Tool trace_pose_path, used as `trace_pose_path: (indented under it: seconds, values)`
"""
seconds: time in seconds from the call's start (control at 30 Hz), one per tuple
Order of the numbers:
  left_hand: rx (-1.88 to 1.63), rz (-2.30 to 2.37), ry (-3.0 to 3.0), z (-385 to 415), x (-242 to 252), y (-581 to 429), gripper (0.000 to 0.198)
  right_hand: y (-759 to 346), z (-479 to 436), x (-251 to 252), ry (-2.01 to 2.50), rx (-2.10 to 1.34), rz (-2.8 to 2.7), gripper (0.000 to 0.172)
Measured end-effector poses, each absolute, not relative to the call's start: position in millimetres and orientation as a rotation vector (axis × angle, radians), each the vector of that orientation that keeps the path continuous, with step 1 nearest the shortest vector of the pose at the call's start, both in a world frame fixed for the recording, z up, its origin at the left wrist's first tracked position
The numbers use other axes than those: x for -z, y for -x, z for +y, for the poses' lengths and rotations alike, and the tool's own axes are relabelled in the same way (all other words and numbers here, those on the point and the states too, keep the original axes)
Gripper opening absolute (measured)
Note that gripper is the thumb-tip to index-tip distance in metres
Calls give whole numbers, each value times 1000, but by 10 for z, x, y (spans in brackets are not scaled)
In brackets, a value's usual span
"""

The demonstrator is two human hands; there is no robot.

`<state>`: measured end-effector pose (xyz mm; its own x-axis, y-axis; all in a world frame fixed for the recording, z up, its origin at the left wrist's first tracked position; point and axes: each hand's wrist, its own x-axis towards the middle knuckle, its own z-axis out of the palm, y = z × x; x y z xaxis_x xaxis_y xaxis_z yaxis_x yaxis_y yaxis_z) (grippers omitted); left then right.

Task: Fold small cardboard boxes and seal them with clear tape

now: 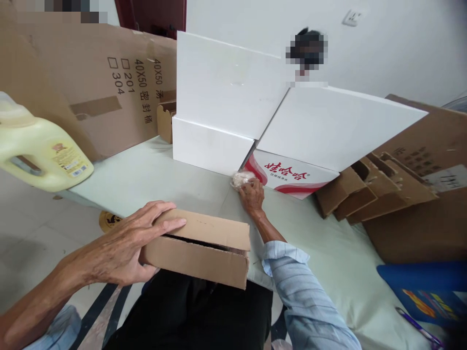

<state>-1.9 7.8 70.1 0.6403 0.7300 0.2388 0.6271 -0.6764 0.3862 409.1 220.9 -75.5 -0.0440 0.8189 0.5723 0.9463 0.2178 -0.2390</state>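
My left hand (140, 245) is wrapped round the left end of a small brown cardboard box (204, 262), its fingers on top and the thumb low on the near side. The box sits at the table's front edge above my lap, with a dark gap along its facing side. My right hand (252, 195) reaches out to the far side, its fingers closed on a crumpled clear plastic bundle (241, 179). What the plastic wraps, if anything, I cannot make out. The bundle lies on the table against the stacked white boxes (213, 146).
Behind stands a white box with red print (292, 175). Folded cardboard pieces (365, 187) and a blue packet (426, 291) with a pen (418, 326) are at right. A yellow jug (44, 150) stands left before a large carton (120, 92). Pale green cloth (204, 189) covers the table.
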Motion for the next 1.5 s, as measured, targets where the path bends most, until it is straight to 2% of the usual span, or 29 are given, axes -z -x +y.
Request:
trace_pose_path:
  seconds: [0.17,0.3,0.43,0.6,0.7,0.77,0.83,0.93,1.1,1.3,1.43,1.5]
  values:
    - [-454,1079,-2534,144,-606,23,107,-4025,2213,610,1660,200,-1856,14]
    - [-484,1108,-2457,195,-476,72,118,-3993,2056,425,1678,150,-1801,3]
    - [-602,1075,-2398,186,-404,109,125,-3955,1553,177,1619,117,-1744,16]
    - [-858,1039,-2253,150,-315,124,100,-3714,470,-217,1266,-118,-1670,29]
    - [-963,986,-2230,111,-254,126,71,-3519,-87,-401,1059,-279,-1726,26]
    - [-966,964,-2253,75,-233,135,58,-3431,-308,-466,1029,-317,-1811,18]
    - [-933,944,-2269,36,-241,156,59,-3390,-430,-484,1032,-324,-1884,11]
    - [-894,911,-2206,-21,-312,203,72,-3377,-549,-439,997,-288,-1955,8]
    - [-894,952,-2072,-106,-433,221,52,-3358,-808,-277,985,-192,-2012,9]
    - [-814,941,-2218,-190,-430,126,76,-3393,-880,-349,1017,-70,-2153,14]
    - [-746,957,-2324,-216,-472,64,81,-3322,-744,-642,973,-24,-2518,36]
    - [-686,998,-2382,-204,-459,43,78,-3239,-688,-782,952,7,-2740,41]
